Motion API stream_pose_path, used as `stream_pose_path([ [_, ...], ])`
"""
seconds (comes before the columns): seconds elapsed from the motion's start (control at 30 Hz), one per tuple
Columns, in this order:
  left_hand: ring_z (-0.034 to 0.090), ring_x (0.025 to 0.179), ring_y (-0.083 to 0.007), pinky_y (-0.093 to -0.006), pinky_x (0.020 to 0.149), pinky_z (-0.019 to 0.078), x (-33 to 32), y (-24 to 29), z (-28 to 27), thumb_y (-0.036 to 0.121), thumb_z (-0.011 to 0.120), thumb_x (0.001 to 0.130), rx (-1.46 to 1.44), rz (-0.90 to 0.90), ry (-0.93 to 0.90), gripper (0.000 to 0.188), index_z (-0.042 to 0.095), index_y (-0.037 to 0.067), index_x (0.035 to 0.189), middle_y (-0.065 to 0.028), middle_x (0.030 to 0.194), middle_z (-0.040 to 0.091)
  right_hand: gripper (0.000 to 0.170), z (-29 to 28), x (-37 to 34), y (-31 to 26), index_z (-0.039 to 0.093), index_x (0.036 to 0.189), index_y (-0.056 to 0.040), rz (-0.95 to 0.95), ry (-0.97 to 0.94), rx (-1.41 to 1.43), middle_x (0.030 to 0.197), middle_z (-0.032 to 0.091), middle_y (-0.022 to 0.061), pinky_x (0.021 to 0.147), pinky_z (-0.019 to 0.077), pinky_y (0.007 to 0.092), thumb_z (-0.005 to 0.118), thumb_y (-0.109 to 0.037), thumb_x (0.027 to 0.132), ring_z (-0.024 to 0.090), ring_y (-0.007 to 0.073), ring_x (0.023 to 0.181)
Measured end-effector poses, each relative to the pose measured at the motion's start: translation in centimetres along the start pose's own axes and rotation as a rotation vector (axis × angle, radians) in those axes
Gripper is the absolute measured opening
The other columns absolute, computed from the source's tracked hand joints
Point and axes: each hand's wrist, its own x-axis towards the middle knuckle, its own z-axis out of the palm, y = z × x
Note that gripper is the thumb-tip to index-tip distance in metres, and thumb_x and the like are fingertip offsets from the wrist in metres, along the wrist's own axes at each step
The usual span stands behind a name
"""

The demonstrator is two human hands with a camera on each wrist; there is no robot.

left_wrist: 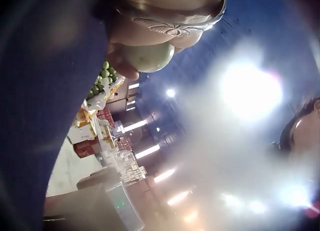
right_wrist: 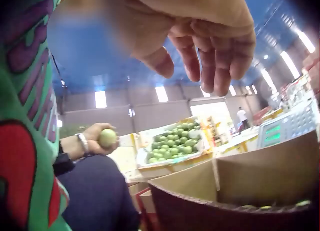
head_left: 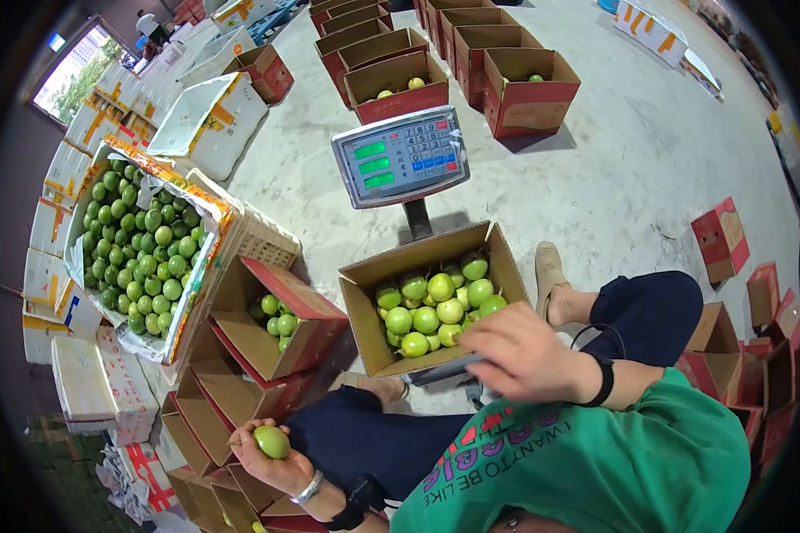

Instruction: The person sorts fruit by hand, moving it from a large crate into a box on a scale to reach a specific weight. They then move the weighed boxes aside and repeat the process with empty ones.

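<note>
My left hand (head_left: 280, 473) holds a round, yellow-green fruit (head_left: 272, 441) low at the left, beside the dark trouser leg. The right wrist view shows the same fruit (right_wrist: 107, 138) in the curled fingers. Over the near right corner of an open cardboard box (head_left: 364, 333), my right hand (head_left: 529, 355) hangs with nothing in it. Its fingers (right_wrist: 223, 66) droop, loosely bent and spread from the thumb. Inside the box lie several green and yellow-green fruits (head_left: 440, 286). Behind it rises a scale display (head_left: 403, 158) with lit green digits.
A lined crate (head_left: 218, 209) heaped with darker green fruits (head_left: 142, 249) stands at the left. Red boxes (head_left: 324, 329), one with green fruits, crowd around the left knee. Two rows of open boxes (head_left: 533, 107) stretch beyond the scale. More cartons (head_left: 720, 240) lie at the right.
</note>
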Motion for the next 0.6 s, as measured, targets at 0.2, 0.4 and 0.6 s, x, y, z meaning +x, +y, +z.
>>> stream_pose_path([
  [0.2, 0.060, 0.081, -0.0213, -0.0262, 0.059, 0.0526, -2.0, -0.1, 6.6, 0.015, 0.049, 0.091, 0.001, 0.166, -0.248, 0.013, 0.050, 0.004, 0.097, -0.0107, 0.091, 0.056, 0.028, -0.5, 1.7, 0.8, 0.059, 0.098, -0.0042, -0.056, 0.089, 0.014, 0.094, 0.058, 0.0092, 0.072, 0.0417, 0.0375, 0.067, -0.014, 0.072, 0.056, 0.0257, 0.084],
  [0.4, 0.049, 0.113, -0.0305, -0.0378, 0.096, 0.0382, -0.4, -1.3, 11.6, 0.005, 0.062, 0.078, 0.946, 0.591, -0.792, 0.050, 0.047, -0.001, 0.125, -0.0176, 0.121, 0.050, 0.047, 1.1, -0.3, 1.7, 0.053, 0.113, 0.0006, 0.053, -0.055, -0.052, 0.106, 0.056, 0.0168, 0.079, 0.0442, 0.0404, 0.067, -0.024, 0.075, 0.056, 0.0314, 0.096],
  [0.6, 0.049, 0.112, -0.0212, -0.0321, 0.096, 0.0390, 1.6, -2.8, 7.8, 0.003, 0.055, 0.087, 0.831, 0.219, -0.709, 0.041, 0.046, -0.004, 0.126, -0.0134, 0.123, 0.049, 0.016, 9.1, -3.5, 5.0, 0.055, 0.083, -0.0051, 0.034, -0.310, -0.299, 0.072, 0.058, 0.0084, 0.057, 0.0489, 0.0383, 0.057, -0.017, 0.073, 0.061, 0.0262, 0.065],
])
